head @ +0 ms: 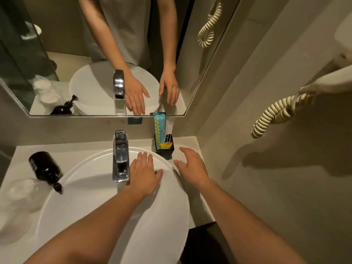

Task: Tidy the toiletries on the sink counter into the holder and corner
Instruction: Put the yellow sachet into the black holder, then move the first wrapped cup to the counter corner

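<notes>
A black square holder (165, 149) stands on the counter's back right, near the corner by the mirror. In it stand a tall teal dotted packet (159, 128), a white tube (169, 126) and a yellow sachet (166, 145). My left hand (145, 173) lies flat, palm down, on the far rim of the white basin, fingers apart, holding nothing. My right hand (191, 165) hovers over the counter just right of the holder, fingers spread, nothing in it. A dark pump bottle (44, 168) stands on the left counter.
The chrome tap (120, 155) rises just left of my left hand. The white basin (80, 202) fills the middle. Wrapped clear cups (21, 195) sit at the left edge. A mirror (76, 54) hangs above; a coiled dryer cord (276, 115) hangs on the right wall.
</notes>
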Tool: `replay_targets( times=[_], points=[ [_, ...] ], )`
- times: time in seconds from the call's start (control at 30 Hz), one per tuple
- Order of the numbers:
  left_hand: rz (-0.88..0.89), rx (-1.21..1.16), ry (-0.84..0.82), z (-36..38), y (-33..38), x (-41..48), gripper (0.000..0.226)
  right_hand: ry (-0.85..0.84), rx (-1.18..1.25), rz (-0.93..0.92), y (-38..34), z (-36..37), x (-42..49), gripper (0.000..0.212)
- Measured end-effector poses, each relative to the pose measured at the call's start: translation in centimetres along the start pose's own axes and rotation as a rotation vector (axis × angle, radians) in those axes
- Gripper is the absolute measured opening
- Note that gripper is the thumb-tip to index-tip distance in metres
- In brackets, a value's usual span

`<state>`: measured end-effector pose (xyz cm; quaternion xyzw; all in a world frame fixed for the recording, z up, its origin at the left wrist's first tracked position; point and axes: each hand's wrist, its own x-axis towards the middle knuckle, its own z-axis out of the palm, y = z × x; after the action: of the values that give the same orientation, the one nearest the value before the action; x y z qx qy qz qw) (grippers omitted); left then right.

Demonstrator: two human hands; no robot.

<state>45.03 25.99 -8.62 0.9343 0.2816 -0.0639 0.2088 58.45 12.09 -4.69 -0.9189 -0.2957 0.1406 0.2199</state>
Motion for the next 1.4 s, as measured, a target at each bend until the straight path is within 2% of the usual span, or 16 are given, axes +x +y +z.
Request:
replay_targets(
  times=[0.23,0.57,0.9,1.17,1.4],
  points=[
    [0.162,0.074,0.008,-0.3,-0.2,-4.1,0.079,-0.049,-0.355,-0.046,0.5,0.7,-5.1,0.084],
    [0.089,0.316,0.095,0.8,-0.7,-13.2,0.076,-0.208,-0.488,-0.124,1.2,1.7,-12.8,0.092],
    [-0.063,0.287,0.170,0.6,-2.0,-22.0,0.074,-0.237,-0.436,-0.289,-1.8,1.8,-18.5,0.090],
    [-0.298,0.294,0.186,-1.8,-6.5,-28.0,0.080,-0.218,-0.397,-0.472,-7.9,3.3,-19.8,0.084],
    [-0.517,0.247,0.256,-4.5,-11.5,-32.0,0.067,-0.275,-0.355,-0.618,-15.0,6.1,-19.3,0.083]
  ],
)
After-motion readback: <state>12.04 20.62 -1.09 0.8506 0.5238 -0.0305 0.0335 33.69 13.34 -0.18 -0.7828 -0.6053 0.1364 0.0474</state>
